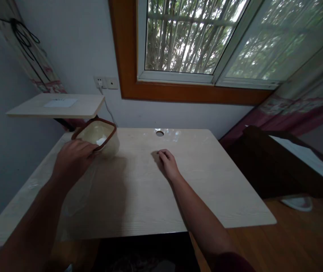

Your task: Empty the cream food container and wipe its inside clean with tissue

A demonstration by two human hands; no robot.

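My left hand [75, 156] is closed over the near rim of a cream-coloured bin [112, 145] with a brown edge. The bin is at the far left of the desk [147, 192], tilted with its mouth partly toward me. Something small and white [101, 140] shows inside it; I cannot tell what. Over the middle of the desk is my right hand [168, 162], fingers curled together. Whatever may be between those fingertips is too small to make out.
A raised shelf board [28, 107] with a paper label [61, 102] overhangs the left back corner. A round cable hole [159, 133] lies near the desk's back edge. A wall socket [106, 82] with a plugged cord is behind. Dark furniture [277, 166] stands at right.
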